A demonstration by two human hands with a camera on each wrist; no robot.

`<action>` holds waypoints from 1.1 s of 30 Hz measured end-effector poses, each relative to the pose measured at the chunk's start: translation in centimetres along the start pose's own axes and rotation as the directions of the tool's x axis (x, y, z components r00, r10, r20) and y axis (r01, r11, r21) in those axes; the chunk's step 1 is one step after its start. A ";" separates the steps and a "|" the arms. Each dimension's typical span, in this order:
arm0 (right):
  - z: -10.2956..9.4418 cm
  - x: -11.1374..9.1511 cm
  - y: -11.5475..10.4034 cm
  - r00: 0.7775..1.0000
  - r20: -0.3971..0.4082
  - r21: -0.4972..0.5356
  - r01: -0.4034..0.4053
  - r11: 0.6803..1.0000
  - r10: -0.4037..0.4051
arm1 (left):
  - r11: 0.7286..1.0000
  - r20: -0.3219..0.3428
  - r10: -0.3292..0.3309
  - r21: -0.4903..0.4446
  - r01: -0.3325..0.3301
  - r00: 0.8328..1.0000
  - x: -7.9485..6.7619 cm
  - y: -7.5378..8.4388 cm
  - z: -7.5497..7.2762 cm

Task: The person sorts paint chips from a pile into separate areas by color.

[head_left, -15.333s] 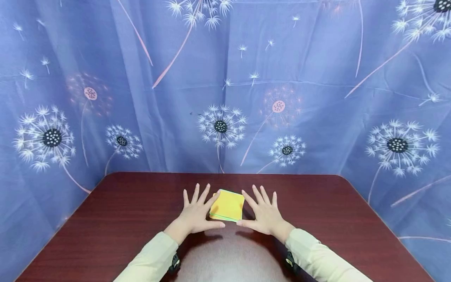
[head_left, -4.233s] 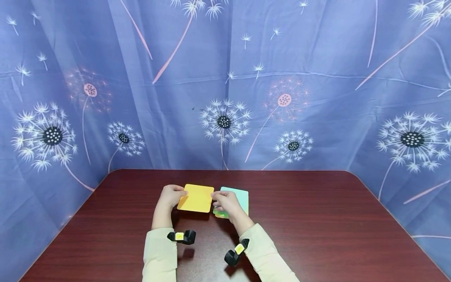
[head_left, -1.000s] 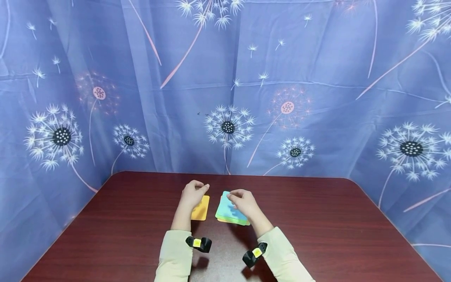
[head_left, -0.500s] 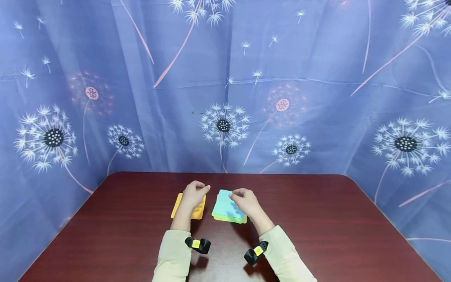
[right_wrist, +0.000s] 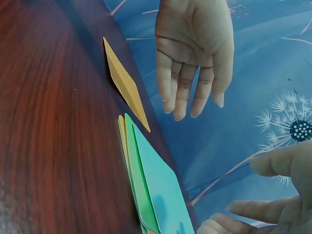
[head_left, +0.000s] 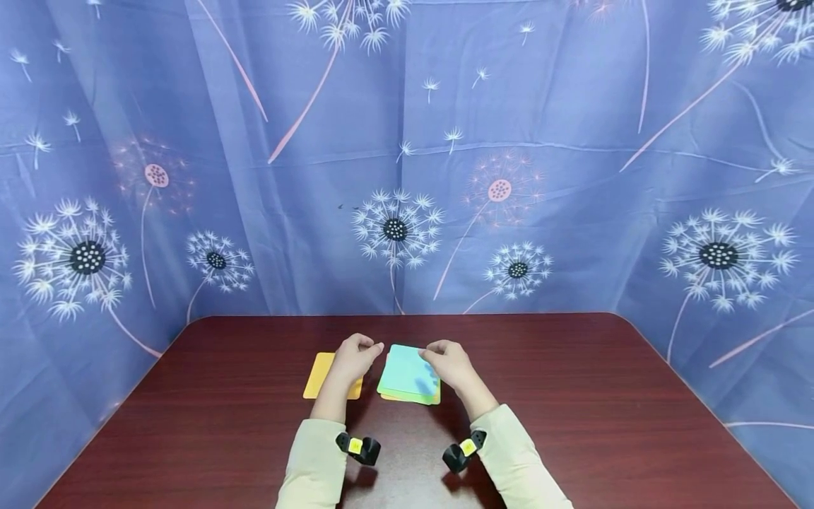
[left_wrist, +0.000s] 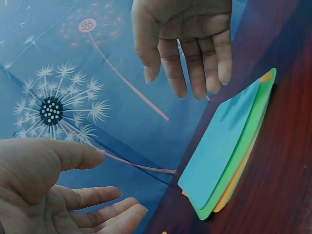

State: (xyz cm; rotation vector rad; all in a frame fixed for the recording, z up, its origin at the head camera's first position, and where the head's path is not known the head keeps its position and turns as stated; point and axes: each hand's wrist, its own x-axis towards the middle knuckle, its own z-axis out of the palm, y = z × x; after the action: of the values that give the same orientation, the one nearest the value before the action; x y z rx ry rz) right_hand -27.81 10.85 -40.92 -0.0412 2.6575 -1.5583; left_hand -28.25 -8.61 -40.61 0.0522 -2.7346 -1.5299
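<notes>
A stack of square, round-cornered coloured cards (head_left: 407,370) lies on the table, light blue on top; green and orange edges show beneath it, most clearly in the left wrist view. To its left an orange-yellow card (head_left: 317,378) lies flat, partly covered by my left hand and forearm in the head view. My left hand (head_left: 352,362) hovers between card and stack, fingers loosely bent, thumb apart from them, holding nothing. Over the stack's right edge hangs my right hand (head_left: 450,362), relaxed and likewise holding nothing; its shadow falls on the blue card. Both wrist views show the palms facing each other.
The dark red-brown wooden table (head_left: 572,410) has rounded far corners. Behind it hangs a blue curtain (head_left: 305,233) with dandelion prints. Black wrist cameras (head_left: 359,448) are strapped over the pale sleeves (head_left: 314,459).
About four seconds ago both hands held the orange-yellow card; now it lies left of the stack, released. Earliest, yellow topped a single stack. Over the last second the hands barely moved; the head view shifted slightly.
</notes>
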 end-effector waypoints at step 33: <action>-0.3 0.4 1.1 0.994 0.033 -0.022 -0.101 0.995 0.102 | 0.999 0.091 -0.034 -0.024 0.036 0.995 0.3 -1.2 2.0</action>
State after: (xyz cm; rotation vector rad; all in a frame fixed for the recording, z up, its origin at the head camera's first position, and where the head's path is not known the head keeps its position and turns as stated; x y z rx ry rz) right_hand -28.18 11.60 -41.72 0.0656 2.6052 -1.4873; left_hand -28.53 -7.55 -42.65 0.0323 -2.7963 -1.6152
